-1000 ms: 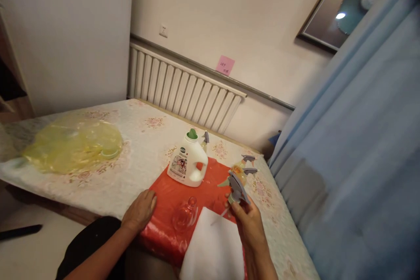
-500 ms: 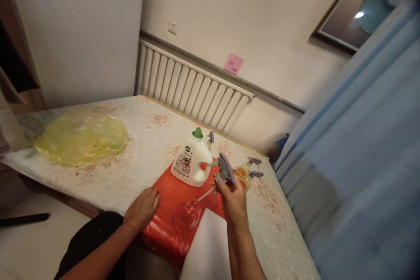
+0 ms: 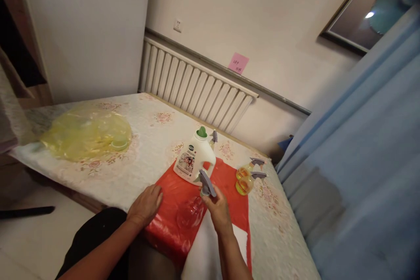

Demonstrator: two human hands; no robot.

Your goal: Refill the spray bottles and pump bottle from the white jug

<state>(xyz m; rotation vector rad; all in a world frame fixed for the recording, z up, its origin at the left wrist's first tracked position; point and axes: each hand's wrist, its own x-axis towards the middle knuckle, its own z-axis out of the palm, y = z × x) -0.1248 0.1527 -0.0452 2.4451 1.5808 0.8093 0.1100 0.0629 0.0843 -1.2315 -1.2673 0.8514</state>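
The grip of the right hand (image 3: 219,210) is closed around a gray spray top (image 3: 206,183). The fingers wrap its neck, just under the trigger part, and the top stands up above the fist. It sits right over the mouth of a clear empty bottle (image 3: 189,213), which lies tilted on the red plastic sheet (image 3: 229,175). I cannot tell if the spray top's tube is inside the bottle yet.

The spray top looks light and hard, made of stiff plastic. The neck is a good place to hold it, because the trigger can move and the thin tube can bend. The clear bottle looks light too, and thin, so it may roll or slip on the smooth red sheet. It would be steadier held around its round body.

The left hand (image 3: 146,204) lies flat and open on the edge of the red sheet, near the bottle but not touching it. It holds nothing.

Behind the hands stands a white jug with a green cap (image 3: 195,157), upright on the red sheet. To the right are two small bottles of yellow liquid (image 3: 244,179) with gray spray tops, close together. A white cloth (image 3: 205,253) lies under the right wrist. Far to the left on the worktop (image 3: 147,140) lies a yellow plastic bag (image 3: 85,133).
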